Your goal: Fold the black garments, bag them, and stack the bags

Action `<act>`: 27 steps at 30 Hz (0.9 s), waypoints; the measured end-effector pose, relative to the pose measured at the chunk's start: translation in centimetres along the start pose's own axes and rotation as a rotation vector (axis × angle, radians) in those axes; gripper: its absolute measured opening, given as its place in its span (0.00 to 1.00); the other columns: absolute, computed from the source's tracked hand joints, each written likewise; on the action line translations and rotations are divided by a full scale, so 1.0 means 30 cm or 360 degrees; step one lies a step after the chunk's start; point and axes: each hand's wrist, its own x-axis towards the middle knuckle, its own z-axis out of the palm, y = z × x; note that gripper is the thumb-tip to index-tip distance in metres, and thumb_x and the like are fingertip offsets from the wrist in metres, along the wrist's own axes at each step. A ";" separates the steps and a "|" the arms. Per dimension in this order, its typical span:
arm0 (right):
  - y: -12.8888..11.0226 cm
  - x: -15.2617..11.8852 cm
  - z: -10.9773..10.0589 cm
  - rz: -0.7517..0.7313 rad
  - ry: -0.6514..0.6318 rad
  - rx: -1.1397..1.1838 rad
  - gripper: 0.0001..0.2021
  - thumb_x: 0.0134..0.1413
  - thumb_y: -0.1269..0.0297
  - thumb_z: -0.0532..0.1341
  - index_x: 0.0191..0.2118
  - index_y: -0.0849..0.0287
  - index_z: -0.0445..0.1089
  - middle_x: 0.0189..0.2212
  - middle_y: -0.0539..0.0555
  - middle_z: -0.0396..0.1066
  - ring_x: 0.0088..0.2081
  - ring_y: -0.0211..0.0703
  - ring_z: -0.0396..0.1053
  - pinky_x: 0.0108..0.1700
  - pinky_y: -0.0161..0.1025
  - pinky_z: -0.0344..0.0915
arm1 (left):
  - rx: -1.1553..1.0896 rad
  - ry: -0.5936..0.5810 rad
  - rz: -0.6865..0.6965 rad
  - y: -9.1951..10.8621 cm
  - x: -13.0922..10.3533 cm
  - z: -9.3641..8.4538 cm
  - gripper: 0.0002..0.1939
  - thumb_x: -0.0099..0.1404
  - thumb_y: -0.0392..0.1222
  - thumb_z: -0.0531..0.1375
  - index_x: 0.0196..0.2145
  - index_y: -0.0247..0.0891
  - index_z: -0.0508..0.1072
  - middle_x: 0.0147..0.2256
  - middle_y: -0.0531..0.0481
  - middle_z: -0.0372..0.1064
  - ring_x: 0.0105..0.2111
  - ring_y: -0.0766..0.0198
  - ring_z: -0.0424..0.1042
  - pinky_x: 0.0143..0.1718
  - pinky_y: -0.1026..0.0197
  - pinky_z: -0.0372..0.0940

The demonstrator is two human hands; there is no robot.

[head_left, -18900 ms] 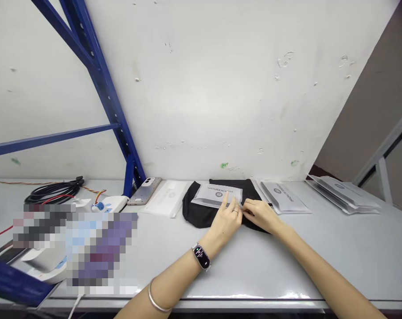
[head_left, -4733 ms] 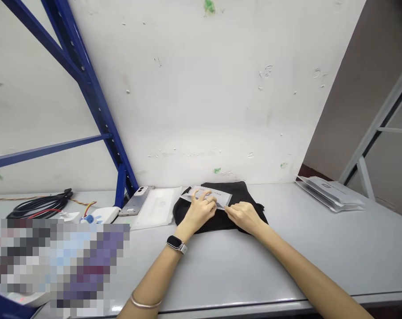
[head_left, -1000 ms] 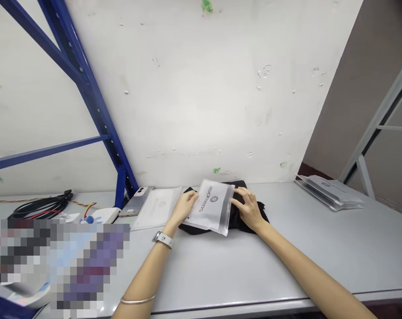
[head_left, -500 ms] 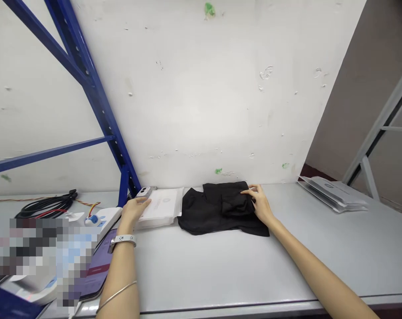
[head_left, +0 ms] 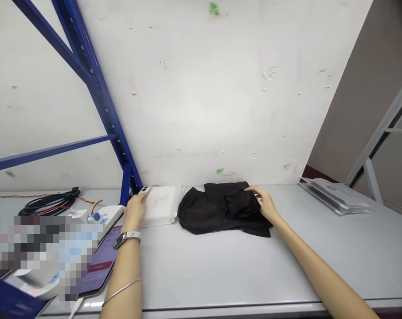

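Note:
A black cloth garment (head_left: 207,212) lies spread and partly bunched on the grey table, close to the wall. My right hand (head_left: 262,201) is at its right end, fingers bent around the bunched black fabric. To the left of the cloth are flat white packets (head_left: 161,206) with faint print. My left hand (head_left: 136,210) rests at their left edge, its fingertips beside a light phone (head_left: 145,189) with a camera bump. Whether those fingers grip anything is hidden.
More white packets (head_left: 337,195) lie at the back right. A blue metal frame (head_left: 103,102) rises at left. Beside it are a coiled black cable (head_left: 48,204), a white power strip (head_left: 109,219) and a purple-screened tablet (head_left: 99,266).
My left hand has shifted back towards the phone, with its fingers drawn in from the packets. The bunched part of the cloth has moved slightly under my right hand. The view has shifted a little.

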 end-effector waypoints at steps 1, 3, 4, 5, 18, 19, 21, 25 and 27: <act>-0.002 0.000 0.000 0.0039 0.0000 0.0025 0.18 0.47 0.72 0.51 0.41 0.54 0.74 0.40 0.54 0.73 0.38 0.46 0.69 0.36 0.40 0.65 | 0.0039 0.0011 0.0019 0.009 -0.001 0.003 0.19 0.61 0.33 0.53 0.49 0.36 0.73 0.50 0.39 0.69 0.49 0.46 0.69 0.47 0.50 0.63; -0.007 0.000 0.002 0.0137 -0.0013 0.0088 0.18 0.48 0.71 0.51 0.41 0.55 0.73 0.40 0.54 0.73 0.38 0.45 0.70 0.37 0.41 0.66 | 0.0114 0.0004 0.0073 0.041 -0.006 0.009 0.19 0.64 0.35 0.52 0.50 0.38 0.73 0.54 0.40 0.66 0.53 0.46 0.65 0.51 0.48 0.61; -0.011 -0.001 0.005 0.0184 -0.0024 0.0131 0.17 0.49 0.70 0.51 0.42 0.55 0.73 0.40 0.54 0.73 0.38 0.45 0.70 0.38 0.41 0.67 | 0.0096 -0.0014 0.0131 0.066 -0.011 0.012 0.18 0.65 0.37 0.51 0.49 0.38 0.73 0.54 0.41 0.66 0.54 0.47 0.64 0.52 0.48 0.60; -0.017 -0.001 0.009 0.0222 -0.0037 0.0173 0.17 0.51 0.69 0.51 0.43 0.56 0.72 0.41 0.55 0.74 0.38 0.45 0.71 0.38 0.41 0.67 | 0.0048 -0.0043 0.0207 0.096 -0.018 0.016 0.17 0.65 0.39 0.51 0.49 0.38 0.73 0.54 0.42 0.66 0.55 0.48 0.64 0.53 0.49 0.60; -0.195 -0.021 0.074 0.0361 -0.0411 0.0659 0.23 0.59 0.54 0.56 0.60 0.44 0.58 0.63 0.49 0.56 0.63 0.47 0.53 0.63 0.48 0.51 | -0.0323 -0.0500 0.1440 0.603 -0.366 0.083 0.29 0.66 0.53 0.54 0.63 0.56 0.52 0.65 0.51 0.48 0.63 0.51 0.46 0.59 0.43 0.50; -0.200 -0.023 0.079 0.0346 -0.0422 0.0698 0.23 0.58 0.56 0.57 0.60 0.44 0.58 0.63 0.49 0.55 0.63 0.46 0.51 0.64 0.48 0.49 | -0.0259 -0.0504 0.1535 0.613 -0.387 0.093 0.30 0.65 0.53 0.55 0.63 0.55 0.52 0.65 0.51 0.47 0.64 0.50 0.44 0.59 0.42 0.49; -0.197 -0.022 0.086 0.0316 -0.0404 0.0703 0.23 0.58 0.59 0.56 0.59 0.45 0.59 0.62 0.49 0.57 0.63 0.45 0.52 0.65 0.47 0.48 | -0.0145 -0.0472 0.1703 0.622 -0.411 0.113 0.28 0.65 0.53 0.57 0.61 0.52 0.57 0.64 0.49 0.50 0.64 0.49 0.44 0.59 0.39 0.47; -0.154 -0.014 0.078 0.0342 -0.0172 0.0338 0.25 0.51 0.69 0.53 0.56 0.50 0.60 0.55 0.52 0.62 0.59 0.44 0.58 0.62 0.47 0.54 | 0.0030 -0.0299 0.1792 0.611 -0.404 0.135 0.14 0.65 0.52 0.56 0.43 0.43 0.71 0.55 0.46 0.64 0.61 0.49 0.52 0.59 0.37 0.42; -0.128 -0.009 0.063 0.0387 -0.0004 0.0015 0.25 0.47 0.70 0.52 0.54 0.53 0.61 0.53 0.55 0.63 0.56 0.47 0.60 0.59 0.49 0.57 | 0.0093 -0.0206 0.1706 0.601 -0.388 0.135 0.13 0.65 0.52 0.56 0.37 0.40 0.70 0.47 0.46 0.70 0.57 0.49 0.58 0.59 0.36 0.42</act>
